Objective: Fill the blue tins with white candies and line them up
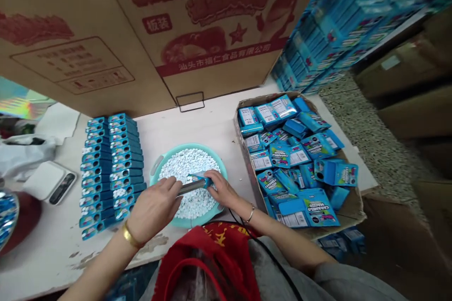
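My left hand (153, 204) is closed around a narrow metal scoop (192, 186) over a turquoise basin (162, 162) of small white candies (192, 160). The scoop's far end meets a small blue candy box (208, 181), pinched between the fingers of my right hand (223, 189). Whether the scoop's tip is inside the box or only against it, I cannot tell. Left of the basin, small blue boxes stand in two rows (127, 150), their ends with round holes facing up. White candies show in or on several of them.
A cardboard tray (249, 169) heaped with blue candy boxes (296, 150) is on the right. A large carton (212, 75) stands behind the basin. At left are a white scale (47, 178) and a dark red bucket (30, 218). Wrapped box stacks (328, 33) rise at back right.
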Demonstrator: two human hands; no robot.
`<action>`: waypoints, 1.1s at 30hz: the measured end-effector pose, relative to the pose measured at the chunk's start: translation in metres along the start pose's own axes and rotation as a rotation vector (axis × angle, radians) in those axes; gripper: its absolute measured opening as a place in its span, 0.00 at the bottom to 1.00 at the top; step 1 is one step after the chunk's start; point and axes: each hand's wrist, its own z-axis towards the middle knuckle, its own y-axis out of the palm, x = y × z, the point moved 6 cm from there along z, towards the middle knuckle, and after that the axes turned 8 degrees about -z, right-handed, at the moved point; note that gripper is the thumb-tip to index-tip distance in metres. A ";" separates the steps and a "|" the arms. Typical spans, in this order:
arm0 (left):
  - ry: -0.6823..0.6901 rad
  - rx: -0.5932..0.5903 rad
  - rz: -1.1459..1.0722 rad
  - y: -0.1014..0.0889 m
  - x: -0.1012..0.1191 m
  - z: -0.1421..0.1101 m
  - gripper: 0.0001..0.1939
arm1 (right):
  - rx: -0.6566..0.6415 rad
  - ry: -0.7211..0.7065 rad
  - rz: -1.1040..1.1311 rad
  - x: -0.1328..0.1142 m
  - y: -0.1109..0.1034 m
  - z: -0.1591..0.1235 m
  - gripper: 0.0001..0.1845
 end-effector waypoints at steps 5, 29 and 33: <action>0.093 0.101 -0.230 0.024 -0.024 0.018 0.20 | -0.019 -0.014 0.044 -0.020 -0.002 0.009 0.28; -0.302 0.334 -0.036 -0.043 -0.285 0.148 0.16 | 0.070 0.594 -0.774 0.206 -0.221 0.112 0.43; -0.184 0.420 -0.296 -0.059 -0.288 0.158 0.22 | 0.300 0.475 -0.640 0.175 -0.235 0.091 0.47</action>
